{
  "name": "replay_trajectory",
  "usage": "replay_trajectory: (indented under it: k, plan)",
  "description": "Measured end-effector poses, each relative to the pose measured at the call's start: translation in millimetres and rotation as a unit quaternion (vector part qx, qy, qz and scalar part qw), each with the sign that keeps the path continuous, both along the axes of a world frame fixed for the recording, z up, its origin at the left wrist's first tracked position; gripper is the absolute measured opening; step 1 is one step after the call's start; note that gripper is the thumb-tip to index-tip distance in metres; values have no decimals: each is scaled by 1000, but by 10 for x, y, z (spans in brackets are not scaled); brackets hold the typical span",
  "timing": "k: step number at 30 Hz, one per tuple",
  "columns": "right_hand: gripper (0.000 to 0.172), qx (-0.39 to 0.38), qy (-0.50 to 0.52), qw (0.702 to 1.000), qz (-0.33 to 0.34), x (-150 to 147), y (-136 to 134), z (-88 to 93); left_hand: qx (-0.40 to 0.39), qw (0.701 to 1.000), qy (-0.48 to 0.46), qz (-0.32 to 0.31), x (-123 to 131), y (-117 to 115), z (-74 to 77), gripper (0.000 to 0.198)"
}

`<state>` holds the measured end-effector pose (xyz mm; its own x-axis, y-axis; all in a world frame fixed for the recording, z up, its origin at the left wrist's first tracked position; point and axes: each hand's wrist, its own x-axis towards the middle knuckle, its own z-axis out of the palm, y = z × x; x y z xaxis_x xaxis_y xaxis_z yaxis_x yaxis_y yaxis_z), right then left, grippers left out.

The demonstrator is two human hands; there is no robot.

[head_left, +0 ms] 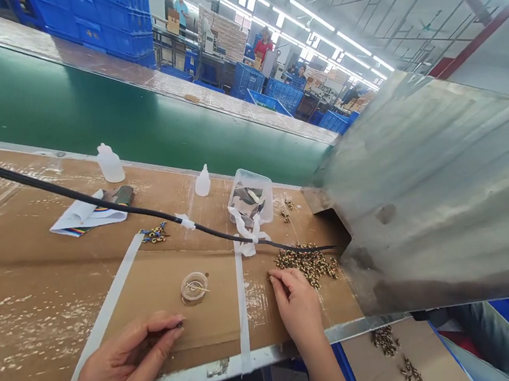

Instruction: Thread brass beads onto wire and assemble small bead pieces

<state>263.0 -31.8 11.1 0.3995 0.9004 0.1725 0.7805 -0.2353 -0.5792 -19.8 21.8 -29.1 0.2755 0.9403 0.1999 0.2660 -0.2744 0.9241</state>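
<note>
Cardboard-covered bench (pixel 154 285); round dish (pixel 195 299). Small-parts pile (pixel 309 266), right of dish; right hand (pixel 300 306) beside it, fingertips closed, contents unclear. Left hand (pixel 122 364), left of dish, pinches dark piece (pixel 179 324); light grip advisable.

- Lower left: our bare left hand (pixel 113 366) pinches a tiny dark piece (pixel 179 324).
- Lower centre: our bare right hand (pixel 299 304), fingertips together, beside heaped small brass-and-black parts (pixel 319 265).
- Middle: we see a round clear plastic dish (pixel 184 290).
- Upper left: a long green belt (pixel 98 111).

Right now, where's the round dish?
In the head view, the dish sits left of centre on the cardboard, just beyond the left hand.
</note>
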Motion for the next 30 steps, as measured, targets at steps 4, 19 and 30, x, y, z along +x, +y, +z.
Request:
replay_trajectory:
  k: [4, 19, 30]
  plan:
    - [21, -5, 9, 1000, 9, 11, -35, 30, 6, 1000, -28, -8, 95, -38, 173, 16]
    - [16, 33, 511, 859, 32, -429, -52, 6, -31, 996, 0, -78, 169, -88, 258, 12]
    - [25, 2, 569, 819, 74, -654, -66, -8, -33, 995, -10, -92, 192, -96, 310, 11]
